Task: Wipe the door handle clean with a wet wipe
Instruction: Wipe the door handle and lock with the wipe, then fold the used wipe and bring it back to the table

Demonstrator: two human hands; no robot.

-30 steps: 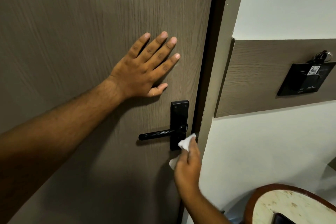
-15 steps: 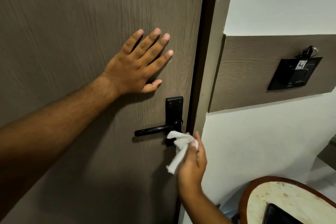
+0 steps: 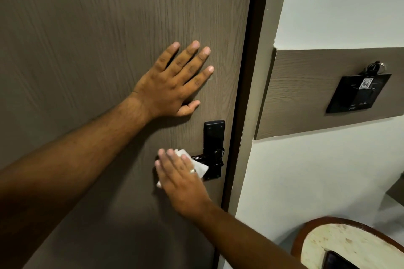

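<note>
A black lever door handle point(image 3: 215, 157) on a tall black plate sits near the right edge of the brown wooden door point(image 3: 87, 50). My right hand point(image 3: 182, 178) lies over the lever's left part and presses a white wet wipe point(image 3: 200, 166) against it. Most of the lever is hidden under that hand and wipe. My left hand point(image 3: 175, 84) rests flat on the door above the handle, fingers spread, holding nothing.
The door frame point(image 3: 251, 94) runs down just right of the handle. A black key-card switch point(image 3: 358, 94) hangs on a wood wall panel at right. A round table point(image 3: 349, 244) with a dark phone on it fills the bottom right corner.
My right hand has moved left from the handle's plate onto the lever, carrying the wipe along it. The left hand has stayed on the door.
</note>
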